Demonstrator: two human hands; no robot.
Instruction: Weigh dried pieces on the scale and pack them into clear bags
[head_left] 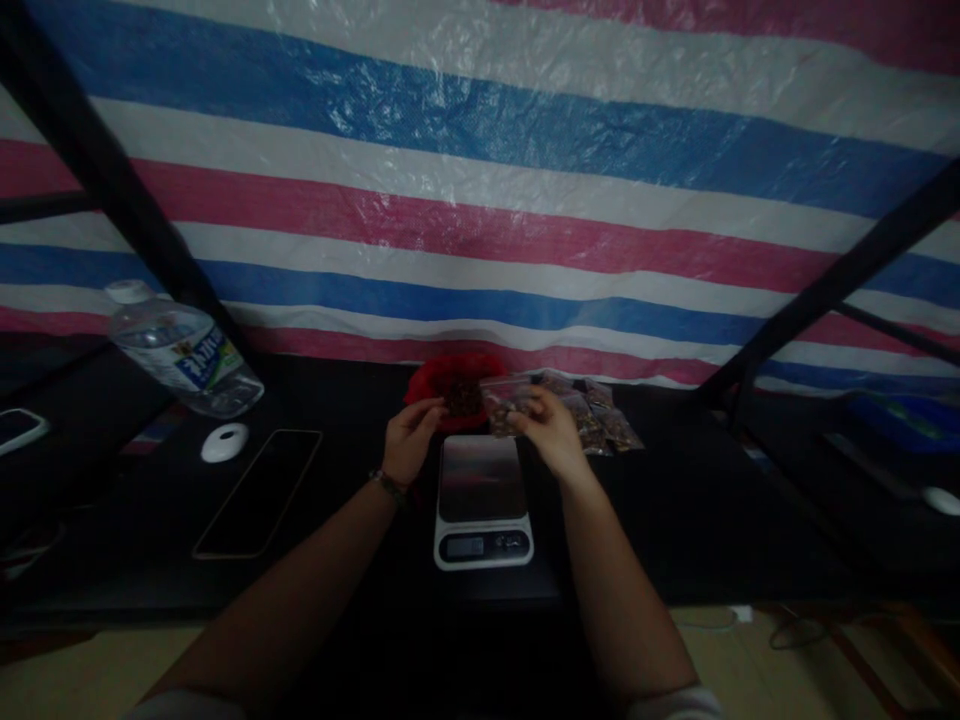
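Note:
My right hand (553, 432) grips a small clear zip bag (501, 403) with brown pieces inside, held just above the far edge of a white kitchen scale (484, 540) with a metal plate. At the near side of a red plastic bag (429, 382), my left hand (411, 440) has its fingers pinched together; whatever is between them is too small to make out. Loose brown pieces (463, 398) lie in the red bag. Right of the held bag, several filled zip bags (592, 425) lie in a pile, partly behind my right hand.
On the left of the black table (660, 520) are a large plastic bottle (184, 350), a white computer mouse (224, 442) and a dark phone (259, 495). Black metal posts (825, 275) slant up at both sides. Striped sheeting (480, 200) hangs behind the table.

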